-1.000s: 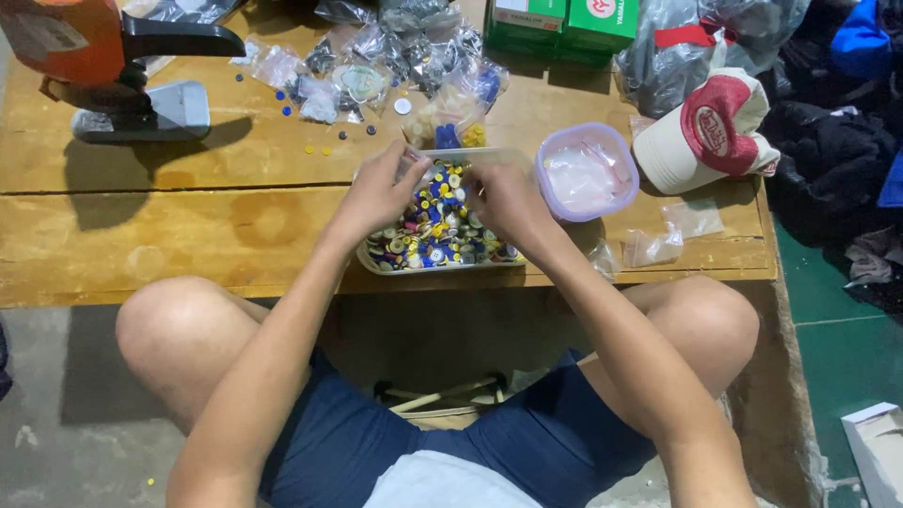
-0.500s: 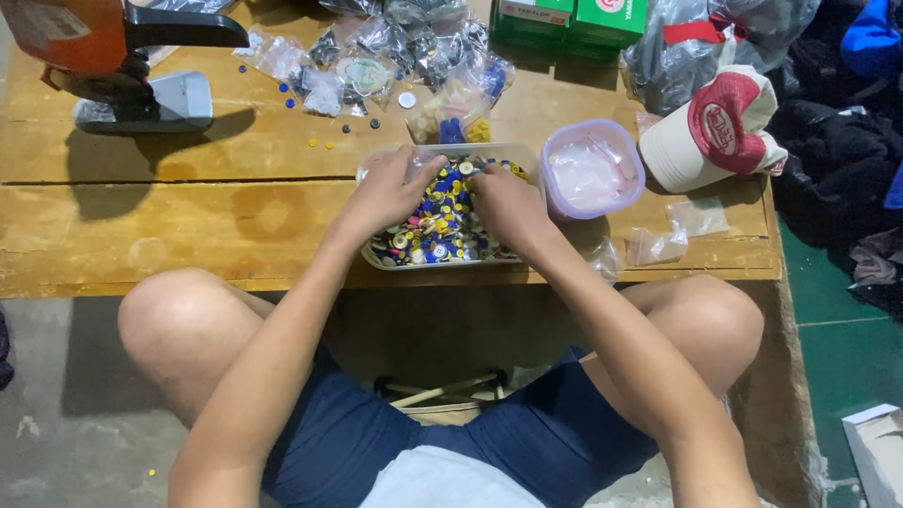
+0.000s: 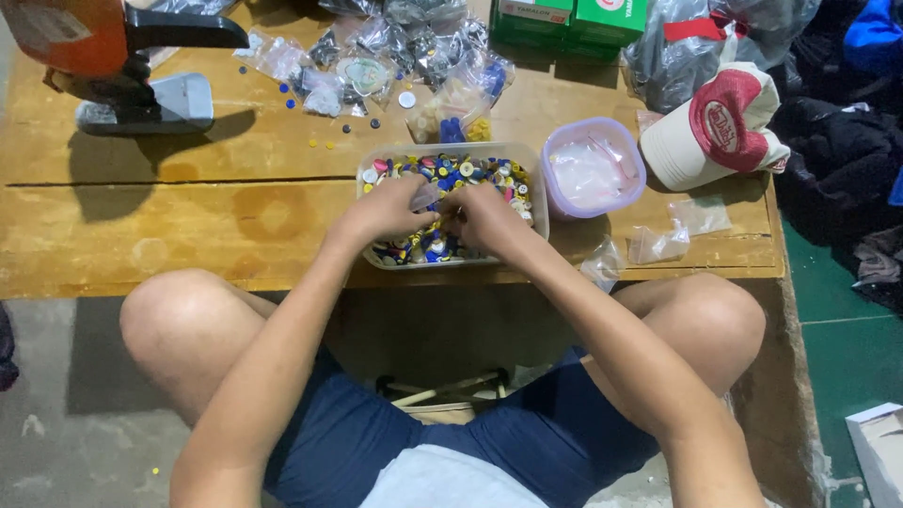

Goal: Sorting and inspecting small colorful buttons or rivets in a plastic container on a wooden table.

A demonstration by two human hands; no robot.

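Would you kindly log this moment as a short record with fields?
Setting: person seated at a low wooden table
Left hand: in the button tray, pinching a small clear bag
Right hand: in the tray, touching the same bag
Beside tray: purple-rimmed tub, cap
Behind tray: pile of small bags
Far left: orange press tool

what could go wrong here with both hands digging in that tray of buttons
1. The tray of coloured buttons sits close to the wooden table's front edge; both hands, left and right, press into it, so a pull toward the lap might tip it off.
2. It is heaped full, so stirring may flick pieces out, like the loose ones already scattered.
3. The small clear bags near the edge could get brushed off.
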